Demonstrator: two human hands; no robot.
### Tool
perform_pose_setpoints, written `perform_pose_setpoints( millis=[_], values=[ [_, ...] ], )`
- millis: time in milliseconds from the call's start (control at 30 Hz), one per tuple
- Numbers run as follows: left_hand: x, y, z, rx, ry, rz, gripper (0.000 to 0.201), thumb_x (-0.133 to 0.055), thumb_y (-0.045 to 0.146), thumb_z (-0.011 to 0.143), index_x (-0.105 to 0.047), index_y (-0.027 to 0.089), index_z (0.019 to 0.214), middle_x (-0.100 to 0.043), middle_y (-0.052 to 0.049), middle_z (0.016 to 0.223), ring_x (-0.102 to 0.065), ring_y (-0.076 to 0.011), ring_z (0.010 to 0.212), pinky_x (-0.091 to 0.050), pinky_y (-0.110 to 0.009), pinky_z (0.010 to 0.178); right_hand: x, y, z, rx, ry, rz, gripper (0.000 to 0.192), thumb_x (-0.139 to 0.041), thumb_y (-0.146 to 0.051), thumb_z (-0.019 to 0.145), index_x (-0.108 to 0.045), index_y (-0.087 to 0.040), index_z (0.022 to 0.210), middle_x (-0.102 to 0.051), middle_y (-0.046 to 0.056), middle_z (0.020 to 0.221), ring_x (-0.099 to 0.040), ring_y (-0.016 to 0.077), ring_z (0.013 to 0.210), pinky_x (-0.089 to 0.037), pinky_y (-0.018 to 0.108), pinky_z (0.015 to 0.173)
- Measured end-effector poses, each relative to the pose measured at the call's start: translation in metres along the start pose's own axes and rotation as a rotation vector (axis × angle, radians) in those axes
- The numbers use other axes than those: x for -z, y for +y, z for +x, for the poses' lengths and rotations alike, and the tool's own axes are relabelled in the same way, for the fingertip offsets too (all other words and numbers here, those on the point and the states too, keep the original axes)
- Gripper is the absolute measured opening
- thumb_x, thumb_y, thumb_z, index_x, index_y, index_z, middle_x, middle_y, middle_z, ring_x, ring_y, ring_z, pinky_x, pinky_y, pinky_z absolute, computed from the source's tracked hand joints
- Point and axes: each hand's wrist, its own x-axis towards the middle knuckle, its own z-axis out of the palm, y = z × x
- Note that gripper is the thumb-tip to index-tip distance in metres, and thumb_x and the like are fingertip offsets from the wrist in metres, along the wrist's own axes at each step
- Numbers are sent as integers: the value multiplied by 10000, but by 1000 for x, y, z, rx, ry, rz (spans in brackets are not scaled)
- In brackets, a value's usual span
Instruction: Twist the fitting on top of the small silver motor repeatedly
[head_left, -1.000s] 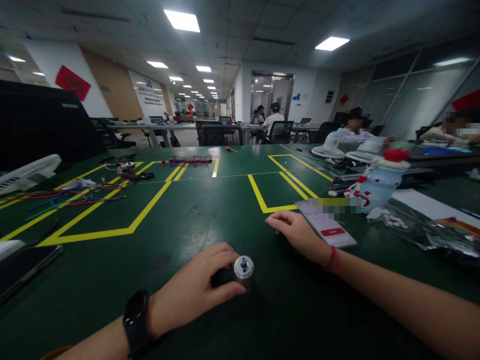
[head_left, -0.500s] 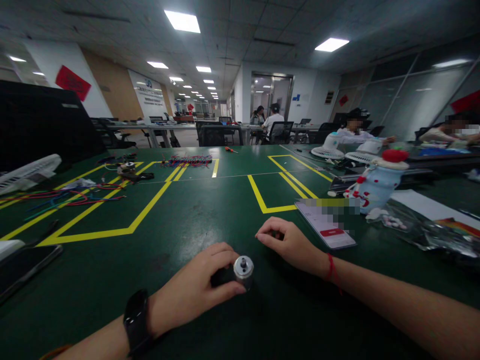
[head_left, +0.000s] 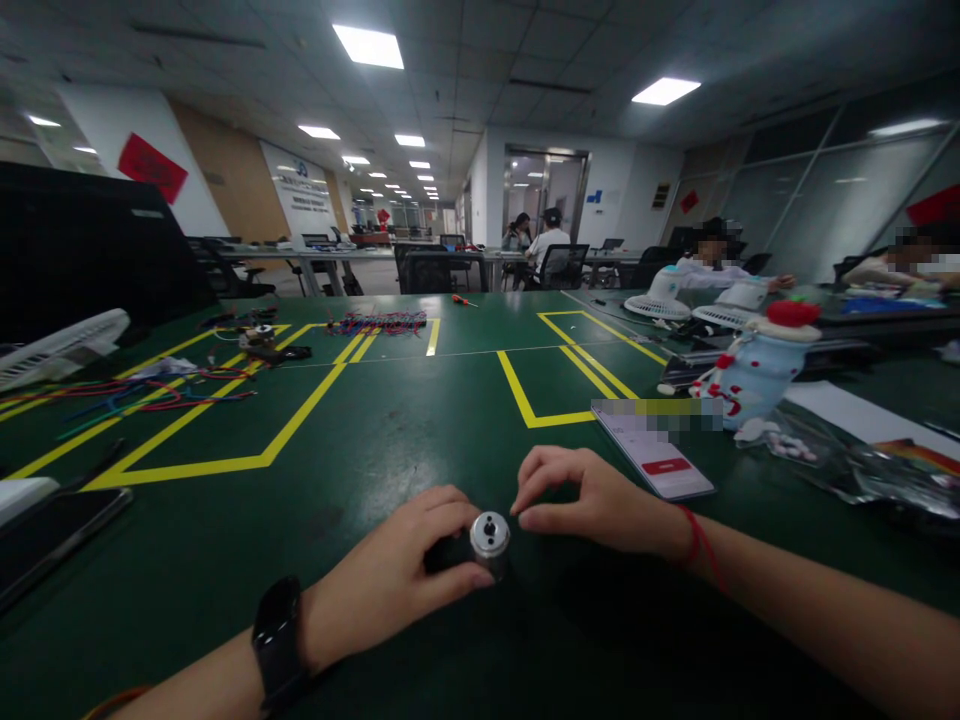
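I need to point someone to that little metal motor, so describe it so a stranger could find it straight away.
On the green table, near the front edge, the left hand with the black wristband holds it down. The small motor is a stubby silver cylinder with a dark hole in its end cap, the only shiny metal piece between the two hands.

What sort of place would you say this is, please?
Likely an open-plan office workshop: a green table marked with yellow tape, loose wires, and desks with office chairs behind.

Dim room lit by ceiling panels (head_left: 367, 46); wide-angle edges bend, corners soften.
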Motion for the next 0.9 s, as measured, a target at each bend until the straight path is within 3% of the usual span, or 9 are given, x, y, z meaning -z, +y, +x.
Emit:
perform_pose_setpoints(
  millis=[100, 233, 367, 433, 533, 633, 767, 900],
  values=[
    [1, 1, 1, 10, -5, 7, 171, -642, 340, 893, -604, 213, 1001, -592, -30, 1013, -548, -208, 924, -432, -304, 797, 4, 14, -4, 22, -171, -120, 159, -737, -325, 774, -761, -223, 893, -609, 9, 927, -582, 145, 851, -440, 288, 782],
    [1, 0, 1, 26, -8, 9, 180, -631, 360, 898, -603, 211, 995, -590, -32, 1013, -547, -206, 906, -432, -302, 783, -1, 19, -5, 63, -211, -240, 169, -743, -364, 763, -771, -257, 891, -594, 12, 927, -549, 163, 893, -404, 318, 810],
    [0, -1, 0, 36, -10, 10, 187, -625, 378, 902, -598, 219, 996, -588, -26, 1013, -544, -205, 907, -430, -301, 780, 1, 18, -4, 23, -225, -100, 237, -775, -348, 727, -762, -240, 938, -590, 23, 967, -541, 166, 897, -400, 314, 807],
    [0, -1, -1, 32, -9, 5, 188, -625, 381, 901, -596, 222, 997, -588, -24, 1013, -545, -205, 907, -429, -302, 782, 5, 22, -2, -100, -137, 153, 278, -808, -321, 683, -756, -215, 936, -604, 28, 974, -546, 153, 836, -418, 294, 754],
    [0, -1, -1, 20, -1, -8, 182, -632, 369, 899, -594, 221, 999, -589, -27, 1021, -546, -207, 916, -429, -306, 795, 12, 37, 2, -289, 125, 516, 243, -742, -361, 754, -723, -180, 915, -613, 25, 864, -529, 120, 705, -429, 269, 669],
    [0, -2, -1, 13, 4, -16, 172, -637, 351, 898, -594, 223, 1004, -587, -24, 1025, -546, -204, 926, -427, -302, 803, 17, 55, 6, -324, 279, 606, 297, -551, -442, 884, -662, -174, 949, -583, 26, 814, -520, 112, 678, -445, 267, 657],
    [-1, -3, 0, 11, 3, -21, 173, -641, 349, 897, -592, 230, 1012, -587, -14, 1031, -548, -197, 931, -427, -297, 807, 16, 60, 7, -325, 299, 594, 313, -516, -448, 898, -637, -164, 950, -577, 37, 828, -524, 117, 687, -444, 268, 643],
    [0, -3, 0, 14, 1, -18, 181, -647, 347, 891, -595, 227, 1015, -591, -20, 1033, -549, -202, 933, -427, -300, 805, 11, 38, 2, -303, 140, 489, 226, -732, -357, 751, -690, -163, 860, -603, 14, 808, -523, 121, 678, -408, 266, 629]
  ],
)
